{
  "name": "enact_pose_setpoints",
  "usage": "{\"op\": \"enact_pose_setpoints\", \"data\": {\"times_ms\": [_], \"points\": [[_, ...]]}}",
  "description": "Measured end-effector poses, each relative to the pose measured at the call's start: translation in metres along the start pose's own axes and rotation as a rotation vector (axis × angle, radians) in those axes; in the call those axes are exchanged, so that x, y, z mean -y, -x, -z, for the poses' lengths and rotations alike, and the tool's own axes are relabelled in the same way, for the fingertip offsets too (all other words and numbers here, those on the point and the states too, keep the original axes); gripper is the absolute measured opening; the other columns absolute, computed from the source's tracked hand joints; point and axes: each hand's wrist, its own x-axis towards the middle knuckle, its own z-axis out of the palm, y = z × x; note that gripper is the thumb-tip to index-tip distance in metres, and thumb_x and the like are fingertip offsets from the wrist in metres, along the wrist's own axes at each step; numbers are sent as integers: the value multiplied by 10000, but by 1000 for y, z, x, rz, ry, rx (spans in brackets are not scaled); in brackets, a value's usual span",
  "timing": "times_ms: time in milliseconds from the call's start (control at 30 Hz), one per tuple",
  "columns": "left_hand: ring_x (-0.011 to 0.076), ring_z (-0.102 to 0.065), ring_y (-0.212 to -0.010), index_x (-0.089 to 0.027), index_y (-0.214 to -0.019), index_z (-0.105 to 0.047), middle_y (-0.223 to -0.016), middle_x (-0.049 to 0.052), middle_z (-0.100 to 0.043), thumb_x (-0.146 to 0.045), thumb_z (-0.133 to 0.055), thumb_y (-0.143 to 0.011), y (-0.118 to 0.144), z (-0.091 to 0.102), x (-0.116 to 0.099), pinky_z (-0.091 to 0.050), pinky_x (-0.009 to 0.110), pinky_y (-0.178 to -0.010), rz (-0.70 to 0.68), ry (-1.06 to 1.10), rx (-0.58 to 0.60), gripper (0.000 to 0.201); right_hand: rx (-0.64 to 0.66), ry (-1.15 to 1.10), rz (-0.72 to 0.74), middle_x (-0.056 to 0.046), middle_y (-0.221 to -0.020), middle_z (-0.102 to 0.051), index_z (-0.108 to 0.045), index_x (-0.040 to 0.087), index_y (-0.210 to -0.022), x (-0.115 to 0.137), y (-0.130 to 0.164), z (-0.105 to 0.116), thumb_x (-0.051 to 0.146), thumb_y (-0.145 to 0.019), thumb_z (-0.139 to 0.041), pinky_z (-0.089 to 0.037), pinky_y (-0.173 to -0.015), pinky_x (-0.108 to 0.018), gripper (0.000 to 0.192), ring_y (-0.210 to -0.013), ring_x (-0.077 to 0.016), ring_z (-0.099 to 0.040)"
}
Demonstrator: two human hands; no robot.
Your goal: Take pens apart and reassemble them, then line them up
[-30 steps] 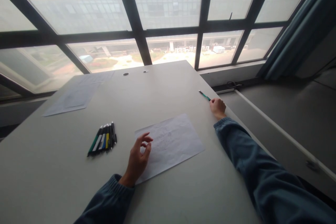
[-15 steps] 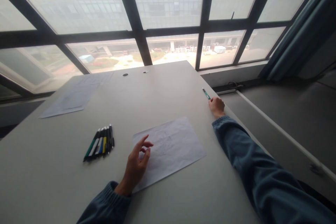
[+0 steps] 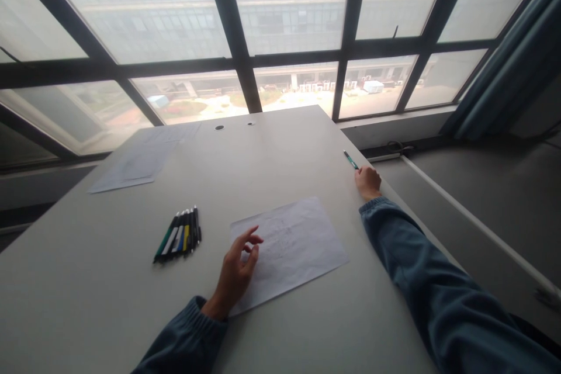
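Behind, tall dark-framed window panes (image 3: pixel 280 29) giving onto a hazy grey building and a pale courtyard; at right, a blue-grey curtain (image 3: pixel 508 64). Below, filling most of the view, a plain light-grey tabletop (image 3: pixel 272 158) with two small round holes near its far edge.

No legible brand, label or writing anywhere: only faint pencil marks, too light to read, on the white sheet of paper (image 3: pixel 307 245) lying near the middle of the tabletop.

Right hand (image 3: pixel 368 182), in a dark blue-grey sleeve, resting at the table's right edge, well apart from the sheet, closed in a loose fist around the lower end of a slim green pencil (image 3: pixel 350 159). Pencil pointing up and away to the left, most of its length clear of the fingers, its far tip over the bare tabletop.

Left hand (image 3: pixel 236 272) poised at the sheet's near left corner, holding nothing, fingers loosely spread and slightly curled, heel low at the paper's edge; actual contact with the paper not clear.

Further left, well clear of both hands, a tidy row of dark-barrelled pens (image 3: pixel 179 239) with green, white, blue and yellow bands, side by side. Beyond, near the far left corner, a second pale sheet of paper (image 3: pixel 131 166) lying flat.
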Motion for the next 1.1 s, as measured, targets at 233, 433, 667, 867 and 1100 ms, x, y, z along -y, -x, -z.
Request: {"op": "enact_pose_setpoints", "data": {"times_ms": [233,433,667,867,1100], "points": [[172,-661,-907,-206,-1319,-546,-1011,60,-695,-287,-521,-942,0,-1,5,-530,313,-787,-26,24,3,386,-18,0,7,-211,-1000,-725,-737,110,-1008,-1,1,0,308,-960,-474,-501,-789,-350,334,-921,-287,-697],[168,-653,-901,-215,-1289,-559,-1003,57,-695,-242,-519,-945,3,-2,4,-522,310,-779,-83,28,17,347,-68,-39,87,-186,-1035,-723,-715,120,-1066,0,16,0,310,-949,-489,-472,-776,-323,318,-917,-267,-681],[187,-636,-917,-219,-1187,-630,-940,58,-700,-189,-527,-935,9,2,-14,-515,350,-862,-296,-56,135,274,31,-197,424,-96,-933,-737,-721,172,-1009,23,72,-3,329,-936,-479,-445,-749,-288,298,-844,-221,-658],[221,-635,-903,-217,-1066,-699,-912,82,-722,-223,-527,-927,5,17,-33,-506,390,-869,-295,-252,112,222,152,-298,613,-74,-924,-738,-715,189,-1012,45,120,8,337,-944,-469,-450,-745,-278,296,-803,-199,-651],[188,-674,-836,-178,-1030,-722,-946,60,-748,-355,-535,-918,-48,104,-9,-521,296,-822,41,-382,-151,281,163,-355,623,-79,-925,-742,-727,181,-970,41,119,3,328,-914,-484,-465,-746,-286,290,-776,-199,-647]]}}
